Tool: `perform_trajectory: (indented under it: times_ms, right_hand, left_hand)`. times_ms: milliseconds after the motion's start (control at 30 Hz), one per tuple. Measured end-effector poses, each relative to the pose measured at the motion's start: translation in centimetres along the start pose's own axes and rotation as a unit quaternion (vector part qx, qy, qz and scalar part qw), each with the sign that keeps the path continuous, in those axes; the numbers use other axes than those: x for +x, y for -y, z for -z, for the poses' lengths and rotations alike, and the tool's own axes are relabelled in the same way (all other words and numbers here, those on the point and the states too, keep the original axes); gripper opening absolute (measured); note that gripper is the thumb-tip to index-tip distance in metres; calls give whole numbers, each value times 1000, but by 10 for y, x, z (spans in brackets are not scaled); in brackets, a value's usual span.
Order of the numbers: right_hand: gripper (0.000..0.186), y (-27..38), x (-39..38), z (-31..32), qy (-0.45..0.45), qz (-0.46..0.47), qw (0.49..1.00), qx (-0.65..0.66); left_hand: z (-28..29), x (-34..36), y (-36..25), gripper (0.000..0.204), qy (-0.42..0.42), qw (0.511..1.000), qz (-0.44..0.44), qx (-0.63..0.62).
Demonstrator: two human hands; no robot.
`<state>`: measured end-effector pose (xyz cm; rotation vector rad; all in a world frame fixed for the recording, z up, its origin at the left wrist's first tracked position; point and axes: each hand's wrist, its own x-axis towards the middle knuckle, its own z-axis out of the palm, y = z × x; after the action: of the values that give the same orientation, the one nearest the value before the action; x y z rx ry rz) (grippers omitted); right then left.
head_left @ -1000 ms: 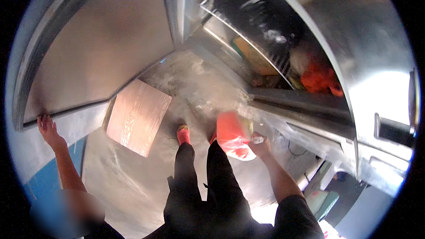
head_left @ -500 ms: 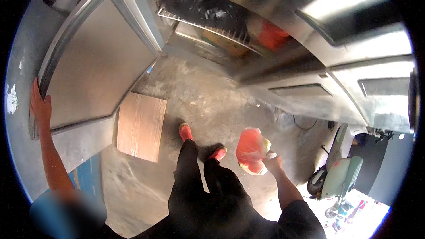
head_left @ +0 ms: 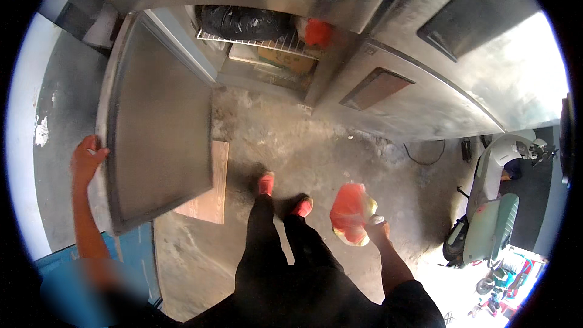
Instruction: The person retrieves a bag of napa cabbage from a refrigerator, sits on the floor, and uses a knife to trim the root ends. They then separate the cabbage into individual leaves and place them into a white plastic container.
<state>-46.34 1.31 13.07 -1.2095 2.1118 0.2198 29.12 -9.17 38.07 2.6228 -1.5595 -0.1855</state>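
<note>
My left hand (head_left: 87, 159) is at the outer edge of an open refrigerator door (head_left: 161, 121), thumb toward the edge and fingers apart. Beyond the door, the open compartment of the steel refrigerator has a white wire shelf (head_left: 243, 39). A black plastic bag (head_left: 243, 22) and a red bag (head_left: 317, 32) lie on that shelf. Below it is a brown cardboard box (head_left: 285, 59). On my right, my right hand (head_left: 378, 231) is closed on the gathered top of a plastic bag (head_left: 350, 212) with red and yellowish contents, hanging above the floor.
A wood-grain board (head_left: 209, 203) lies on the concrete floor, partly covered by the door. Closed steel doors (head_left: 413, 91) extend to the right. A pale green scooter (head_left: 492, 225) stands at the right, with a black cable (head_left: 425, 161) nearby. Something blue (head_left: 130, 261) is at lower left.
The refrigerator door has swung inward, now hiding more of the board. My left hand has moved with its edge, its fingers less flat. My right hand still holds the plastic bag.
</note>
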Motion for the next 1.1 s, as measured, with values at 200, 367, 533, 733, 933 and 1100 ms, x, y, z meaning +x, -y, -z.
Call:
perform_trajectory:
  times_ms: [200, 367, 533, 733, 933, 1100]
  right_hand:
    - [42, -37, -45, 11, -31, -36, 999, 12]
    - [36, -114, -73, -21, -69, -79, 993, 51]
    - [22, -152, -123, -38, -150, -166, 965, 134]
    - [12, -207, -189, -60, -223, -237, 900, 289]
    - [16, -266, -237, -120, -297, -111, 638, 702]
    - [16, -254, -270, -53, -312, -221, 758, 529]
  left_hand:
    - [-48, -42, -105, 21, 11, 927, 9, -375]
    - [-103, -56, -181, 28, 125, 898, 10, -422]
    - [-154, -39, -245, 19, 199, 845, -142, -476]
    - [-174, -71, -314, 12, 292, 841, -123, -438]
    - [-204, -150, -376, 21, 336, 831, -220, -385]
    - [-220, -286, -473, 17, 449, 770, -312, -329]
